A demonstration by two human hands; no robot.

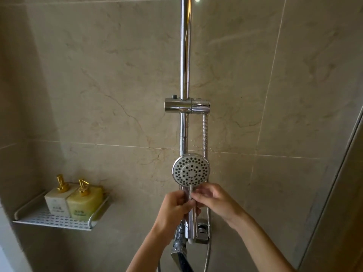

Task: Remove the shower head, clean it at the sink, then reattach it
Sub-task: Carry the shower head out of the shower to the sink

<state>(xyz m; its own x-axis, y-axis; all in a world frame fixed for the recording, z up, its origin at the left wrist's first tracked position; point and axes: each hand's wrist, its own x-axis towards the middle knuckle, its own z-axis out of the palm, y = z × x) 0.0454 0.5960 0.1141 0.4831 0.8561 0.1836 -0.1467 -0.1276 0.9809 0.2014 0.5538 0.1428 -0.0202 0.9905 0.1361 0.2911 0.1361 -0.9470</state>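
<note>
The bottle labels [75, 212] are too small to read; the hose [206, 258] runs off the bottom edge.

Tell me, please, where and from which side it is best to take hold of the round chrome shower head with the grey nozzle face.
Probably best by its slim chrome handle, not the wide disc of the round chrome shower head. The handle hangs straight down below the face, narrow enough for fingers to wrap. Come from the front and sides, as the left hand and right hand do; the chrome rail stands behind.
</note>
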